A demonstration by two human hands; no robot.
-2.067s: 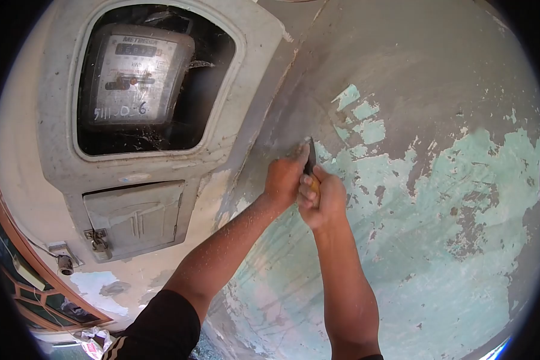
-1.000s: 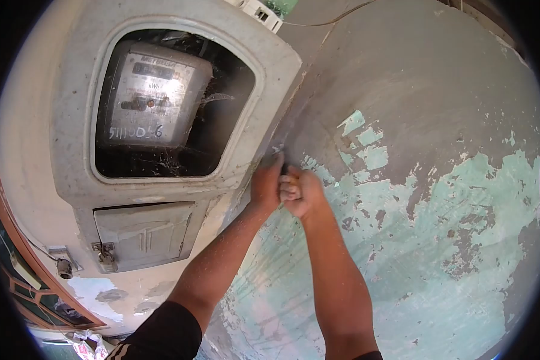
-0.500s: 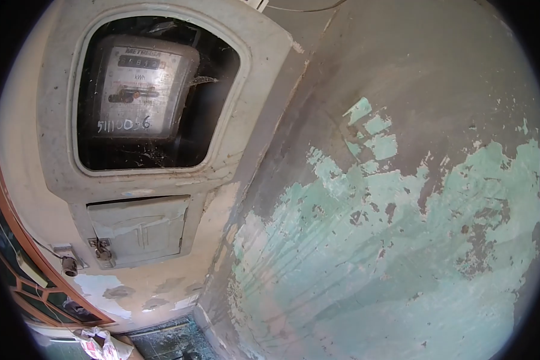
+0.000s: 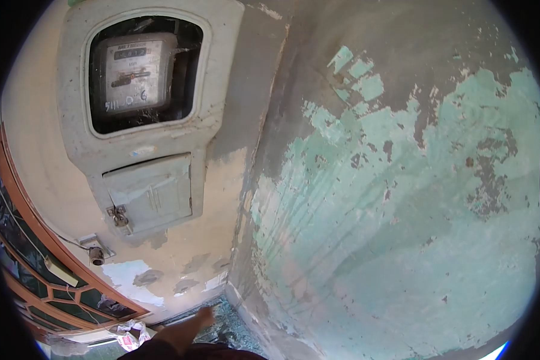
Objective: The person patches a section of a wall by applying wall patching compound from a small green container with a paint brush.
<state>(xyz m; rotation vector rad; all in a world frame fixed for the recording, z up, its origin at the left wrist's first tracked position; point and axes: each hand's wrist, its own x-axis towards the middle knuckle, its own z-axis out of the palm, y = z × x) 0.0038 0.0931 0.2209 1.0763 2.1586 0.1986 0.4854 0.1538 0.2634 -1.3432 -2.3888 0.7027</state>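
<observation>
My left hand [image 4: 204, 317] shows low in the head view, small and blurred, at the end of a bare forearm that comes out of a dark sleeve. Its fingers cannot be made out, nor whether they hold anything. Behind it lies a dark bluish speckled surface [image 4: 237, 327] in the corner. A white plastic bag [image 4: 131, 336] with red print is to the left of the forearm. My right hand is out of view.
An electricity meter [image 4: 137, 72] sits behind the window of a grey wall box [image 4: 222, 78] with a small lower door [image 4: 156, 192]. Beside it are a bulb socket [image 4: 96, 255] and an orange-brown framed window [image 4: 60, 264]. Peeling green paint [image 4: 366, 240] covers the right wall.
The view has tilted downward, so the meter box sits higher and looks smaller. My left forearm and hand have come into view at the bottom.
</observation>
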